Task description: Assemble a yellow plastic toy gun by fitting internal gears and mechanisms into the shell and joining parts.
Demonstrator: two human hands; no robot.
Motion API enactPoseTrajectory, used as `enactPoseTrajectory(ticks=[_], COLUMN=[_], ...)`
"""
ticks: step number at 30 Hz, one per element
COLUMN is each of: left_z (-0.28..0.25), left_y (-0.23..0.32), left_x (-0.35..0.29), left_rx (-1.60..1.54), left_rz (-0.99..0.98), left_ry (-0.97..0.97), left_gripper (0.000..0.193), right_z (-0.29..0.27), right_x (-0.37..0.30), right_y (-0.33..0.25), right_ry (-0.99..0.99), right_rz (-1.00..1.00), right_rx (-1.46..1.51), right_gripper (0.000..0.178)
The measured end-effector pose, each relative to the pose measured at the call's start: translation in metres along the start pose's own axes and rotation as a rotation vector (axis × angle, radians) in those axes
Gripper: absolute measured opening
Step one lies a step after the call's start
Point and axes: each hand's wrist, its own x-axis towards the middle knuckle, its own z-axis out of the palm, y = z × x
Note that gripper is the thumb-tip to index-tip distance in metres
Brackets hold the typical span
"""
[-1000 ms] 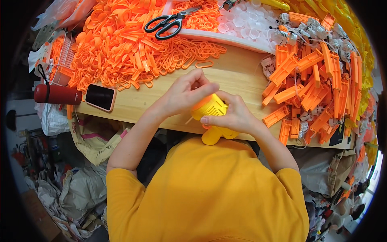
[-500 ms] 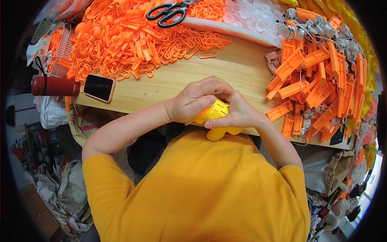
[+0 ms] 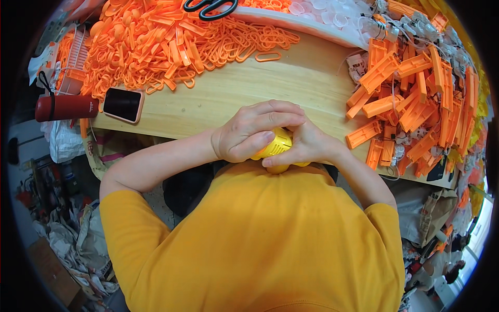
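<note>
Close against my chest, at the table's front edge, I hold a yellow plastic housing point(image 3: 278, 144) with slots in its rounded side. My left hand point(image 3: 245, 130) is wrapped round its left end, thumb along it and fingers reaching over the top. From the other side my right hand point(image 3: 312, 142) grips it, with the thumb across the near face and the fingertips meeting those of the left. Most of the housing, and its lower part, is hidden by the hands and my shirt.
A heap of orange plastic parts point(image 3: 156, 47) covers the far left, with black-handled scissors point(image 3: 210, 7) behind. A phone point(image 3: 123, 105) and red bottle point(image 3: 67, 107) lie left. Orange trough-shaped pieces point(image 3: 416, 104) with wires pile up right. A white tray point(image 3: 291, 22) holds clear caps.
The yellow housing has turned and sits lower behind my hands, with less of its rounded lower part showing. Both hands keep their grip. The view has shifted slightly, moving the tabletop things upward.
</note>
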Motion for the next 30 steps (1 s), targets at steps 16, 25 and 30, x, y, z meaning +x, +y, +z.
enactPoseTrajectory(ticks=[16, 25, 30], left_z=[0.000, -0.011, -0.022], left_y=[-0.018, -0.019, -0.022], left_x=[0.007, 0.027, 0.025], left_rx=[-0.036, -0.562, 0.281], left_rz=[-0.116, -0.566, -0.430], left_ry=[0.108, 0.328, 0.239], left_gripper=[0.050, 0.049, 0.047], right_z=[-0.005, -0.022, -0.021], right_x=[0.005, 0.015, 0.018], right_y=[-0.001, -0.008, 0.004], right_ry=[0.102, 0.188, 0.218], right_rz=[0.096, 0.321, 0.351], right_rx=[0.049, 0.385, 0.426], right_gripper=[0.059, 0.056, 0.051])
